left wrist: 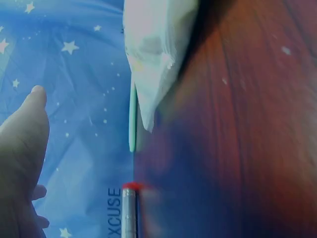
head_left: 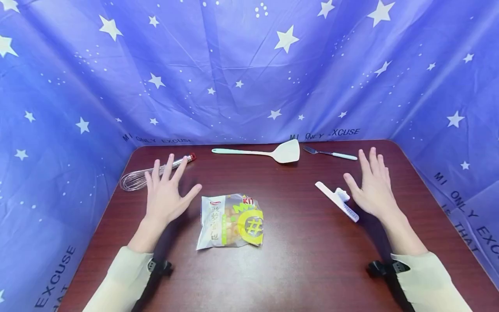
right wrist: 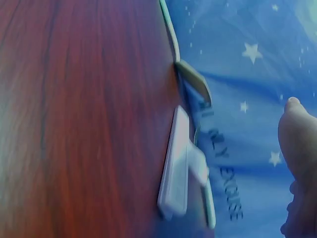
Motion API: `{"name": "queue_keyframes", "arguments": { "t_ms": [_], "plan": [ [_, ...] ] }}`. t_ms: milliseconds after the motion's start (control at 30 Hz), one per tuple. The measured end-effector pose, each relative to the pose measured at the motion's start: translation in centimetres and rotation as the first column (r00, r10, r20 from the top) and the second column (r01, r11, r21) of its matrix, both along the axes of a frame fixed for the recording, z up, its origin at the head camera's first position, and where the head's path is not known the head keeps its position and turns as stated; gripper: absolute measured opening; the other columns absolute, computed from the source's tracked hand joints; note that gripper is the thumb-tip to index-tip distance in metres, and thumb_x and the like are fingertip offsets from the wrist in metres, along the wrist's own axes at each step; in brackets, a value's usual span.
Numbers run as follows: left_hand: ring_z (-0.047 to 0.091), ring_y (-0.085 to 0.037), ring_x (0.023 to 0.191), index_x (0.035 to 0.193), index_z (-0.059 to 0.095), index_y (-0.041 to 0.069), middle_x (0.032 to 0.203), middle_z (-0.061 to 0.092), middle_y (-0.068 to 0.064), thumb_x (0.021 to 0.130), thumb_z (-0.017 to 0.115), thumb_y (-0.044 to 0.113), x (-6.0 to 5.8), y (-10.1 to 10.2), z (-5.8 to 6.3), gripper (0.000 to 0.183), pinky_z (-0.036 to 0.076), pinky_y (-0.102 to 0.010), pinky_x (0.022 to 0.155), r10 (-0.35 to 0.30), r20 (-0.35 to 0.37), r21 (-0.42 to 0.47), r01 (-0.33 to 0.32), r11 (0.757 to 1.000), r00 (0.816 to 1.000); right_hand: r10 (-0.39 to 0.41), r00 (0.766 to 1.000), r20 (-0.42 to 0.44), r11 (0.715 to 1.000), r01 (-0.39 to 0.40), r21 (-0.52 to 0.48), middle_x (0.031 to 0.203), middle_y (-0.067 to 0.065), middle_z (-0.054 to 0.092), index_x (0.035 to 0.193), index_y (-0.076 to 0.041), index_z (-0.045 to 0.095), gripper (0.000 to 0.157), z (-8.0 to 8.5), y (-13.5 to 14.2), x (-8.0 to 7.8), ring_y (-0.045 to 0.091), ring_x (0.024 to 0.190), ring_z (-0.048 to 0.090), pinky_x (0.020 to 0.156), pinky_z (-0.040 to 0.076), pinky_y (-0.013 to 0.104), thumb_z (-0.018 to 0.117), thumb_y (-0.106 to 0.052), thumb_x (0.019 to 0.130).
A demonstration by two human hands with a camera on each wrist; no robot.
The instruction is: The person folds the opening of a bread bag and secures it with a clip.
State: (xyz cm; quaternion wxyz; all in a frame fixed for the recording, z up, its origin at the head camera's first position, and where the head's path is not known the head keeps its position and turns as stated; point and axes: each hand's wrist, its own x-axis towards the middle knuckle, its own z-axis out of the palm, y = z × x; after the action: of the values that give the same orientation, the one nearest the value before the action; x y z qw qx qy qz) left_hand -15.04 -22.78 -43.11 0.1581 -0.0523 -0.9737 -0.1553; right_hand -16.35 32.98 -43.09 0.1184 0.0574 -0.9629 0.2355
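Note:
My left hand is held above the table with fingers spread and nothing in it. Behind its fingertips lies a wire whisk with a red end; to its right sits a clear food bag with a yellow-green print. My right hand, also spread and bare, hovers beside a white bag clip. Past that hand's thumb is a small spreader-like utensil with a pale handle. In the left wrist view the bag and the whisk handle show; the right wrist view shows the clip.
A pale spatula with a mint handle lies along the back edge of the dark red-brown table. Blue star-printed cloth hangs behind and at both sides. Each wrist wears a black camera mount.

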Motion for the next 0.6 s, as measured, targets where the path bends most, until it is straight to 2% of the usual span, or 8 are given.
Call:
{"name": "queue_keyframes", "arguments": {
  "t_ms": [200, 333, 600],
  "plan": [
    [0.019, -0.053, 0.161, 0.167, 0.036, 0.03, 0.175, 0.03, -0.016, 0.093, 0.066, 0.062, -0.7, 1.7, 0.5, 0.085, 0.014, -0.079, 0.123, -0.048, -0.025, 0.033, 0.049, 0.998, 0.999, 0.096, 0.994, -0.044, 0.994, -0.098, -0.037, 0.176, 0.031, 0.001, 0.169, 0.002, 0.013, 0.084, 0.7, -2.6, -0.3, 0.055, 0.163, 0.001, 0.13, 0.003, 0.069, 0.056, -0.035, 0.107],
    [0.023, -0.053, 0.159, 0.166, 0.039, 0.026, 0.173, 0.033, -0.018, 0.094, 0.068, 0.058, -1.0, 2.8, 0.6, 0.084, 0.019, -0.075, 0.124, -0.079, -0.038, 0.06, 0.081, 0.995, 0.996, 0.145, 0.988, -0.044, 0.987, -0.147, -0.06, 0.176, 0.031, 0.005, 0.168, 0.002, 0.015, 0.085, 1.3, -4.4, -0.3, 0.054, 0.163, 0.006, 0.131, 0.008, 0.067, 0.061, -0.033, 0.106],
    [0.039, -0.042, 0.155, 0.166, 0.039, 0.026, 0.165, 0.048, -0.016, 0.097, 0.07, 0.053, -1.7, 5.7, 0.8, 0.081, 0.039, -0.063, 0.12, -0.141, -0.058, 0.192, 0.15, 0.97, 0.988, 0.212, 0.977, 0.016, 0.971, -0.209, -0.113, 0.178, 0.025, 0.006, 0.169, 0.001, 0.012, 0.084, 1.9, -7.3, 0.1, 0.049, 0.164, 0.012, 0.13, 0.015, 0.065, 0.06, -0.032, 0.108]
  ]
}}
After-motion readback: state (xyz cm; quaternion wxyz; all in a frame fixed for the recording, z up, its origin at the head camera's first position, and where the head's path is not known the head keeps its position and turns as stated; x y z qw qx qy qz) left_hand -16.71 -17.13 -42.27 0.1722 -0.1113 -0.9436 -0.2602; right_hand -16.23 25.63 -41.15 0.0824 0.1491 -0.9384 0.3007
